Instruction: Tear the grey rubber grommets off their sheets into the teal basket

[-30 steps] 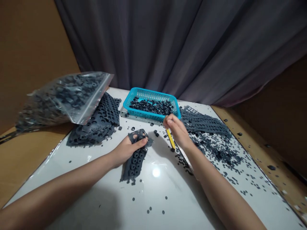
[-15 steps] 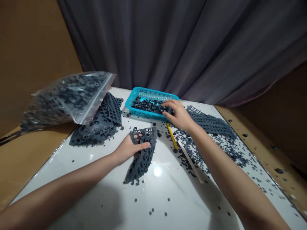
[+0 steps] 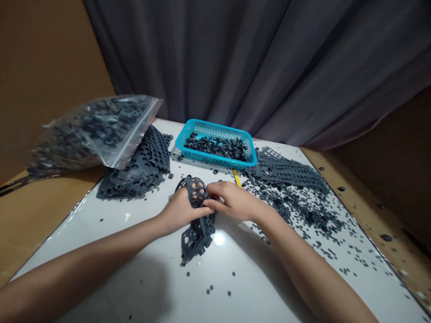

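A dark grey rubber sheet (image 3: 197, 224) studded with rings and punched holes hangs over the white table (image 3: 235, 278). My left hand (image 3: 182, 210) is closed around its upper part. My right hand (image 3: 229, 201) meets it from the right, fingers pinched on the sheet's edge. Behind them stands a blue plastic basket (image 3: 218, 132) with several loose grey rings in it.
A clear zip bag (image 3: 90, 130) full of grey rings lies at the left on a stack of punched sheets (image 3: 138, 168). More sheets and scattered scraps (image 3: 292, 188) cover the right side. A yellow pencil (image 3: 236, 177) peeks out behind my right hand. A dark curtain hangs behind.
My right hand has come back from the blue basket to the rubber sheet. My left hand has lifted and folded the sheet more upright.
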{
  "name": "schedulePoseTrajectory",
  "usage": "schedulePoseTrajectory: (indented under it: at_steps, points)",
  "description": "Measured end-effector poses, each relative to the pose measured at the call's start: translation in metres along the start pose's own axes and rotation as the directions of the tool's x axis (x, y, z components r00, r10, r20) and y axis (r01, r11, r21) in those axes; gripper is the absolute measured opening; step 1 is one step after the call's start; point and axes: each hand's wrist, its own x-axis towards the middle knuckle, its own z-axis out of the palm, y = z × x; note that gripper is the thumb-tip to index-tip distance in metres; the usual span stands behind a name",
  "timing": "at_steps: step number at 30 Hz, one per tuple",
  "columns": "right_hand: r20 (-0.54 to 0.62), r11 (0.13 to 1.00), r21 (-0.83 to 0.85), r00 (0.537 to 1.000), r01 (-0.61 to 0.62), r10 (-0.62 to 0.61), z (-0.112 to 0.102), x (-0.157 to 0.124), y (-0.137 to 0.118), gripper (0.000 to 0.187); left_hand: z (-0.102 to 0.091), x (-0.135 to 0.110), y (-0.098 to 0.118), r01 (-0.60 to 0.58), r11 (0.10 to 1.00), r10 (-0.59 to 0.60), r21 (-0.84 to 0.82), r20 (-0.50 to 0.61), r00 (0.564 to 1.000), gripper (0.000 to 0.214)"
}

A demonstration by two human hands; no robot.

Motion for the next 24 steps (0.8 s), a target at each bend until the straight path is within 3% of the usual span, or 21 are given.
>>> schedulePoseTrajectory:
  at_steps: [4, 8, 13, 17, 24]
  points:
    - [-0.049, 0.999, 0.036, 0.999, 0.012, -0.010, 0.001, 0.004, 0.001, 0.026, -0.002, 0.006, -0.001, 0.096, 0.983, -0.082, -0.157, 0.088, 0.993, 0.028]
    - [-0.092, 0.978, 0.206, 0.994, -0.034, 0.054, 0.010, 0.005, 0.009, 0.028, -0.005, 0.011, -0.002, 0.164, 0.937, -0.112, -0.307, 0.180, 0.977, 0.026]
    - [-0.191, 0.877, 0.462, 0.951, -0.133, 0.244, 0.021, 0.001, 0.011, 0.026, -0.006, 0.009, -0.007, 0.191, 0.894, -0.149, -0.406, 0.132, 0.980, 0.026]
    - [-0.278, 0.944, 0.328, 0.950, -0.044, 0.141, 0.015, -0.005, 0.005, 0.020, -0.004, 0.007, -0.008, 0.181, 0.841, -0.166, -0.510, 0.075, 0.983, 0.026]
    - [-0.058, 0.996, 0.080, 0.997, -0.043, 0.048, 0.002, -0.010, -0.006, 0.023, -0.005, 0.005, -0.005, 0.031, 0.972, -0.005, -0.234, 0.112, 0.994, 0.025]
